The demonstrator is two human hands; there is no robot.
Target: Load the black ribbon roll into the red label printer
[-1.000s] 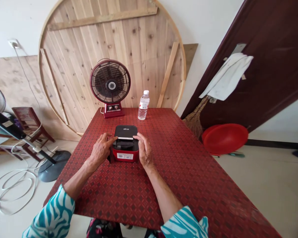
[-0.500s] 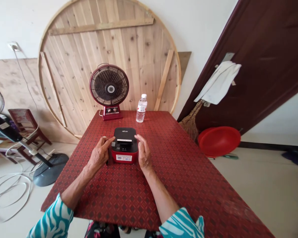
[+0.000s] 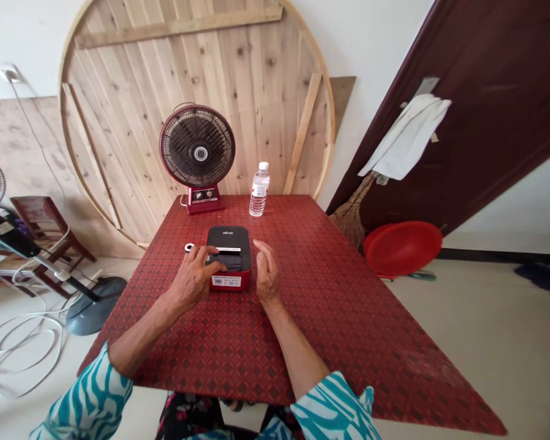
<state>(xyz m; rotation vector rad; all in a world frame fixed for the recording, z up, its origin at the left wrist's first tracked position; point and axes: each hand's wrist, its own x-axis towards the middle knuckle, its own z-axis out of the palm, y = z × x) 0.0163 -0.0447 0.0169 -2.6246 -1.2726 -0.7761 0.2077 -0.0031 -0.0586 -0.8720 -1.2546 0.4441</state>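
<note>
A small red and black label printer stands on the table, with a white label on its front and a dark slot in its top. My left hand lies over the printer's left side. Its forefinger and thumb are apart, touching the top around the slot. Beside the printer's right side is my right hand, its fingers loosely extended and nothing in them. A small white paper roll sits on the table just behind my left hand.
The red patterned table bears a desk fan and a water bottle at its far end. To the left stand a floor fan and a wooden chair. A red basin and a broom are at the right.
My left hand has moved right onto the printer's top, uncovering the white roll. My right hand stays beside the printer. The camera view has shifted slightly.
</note>
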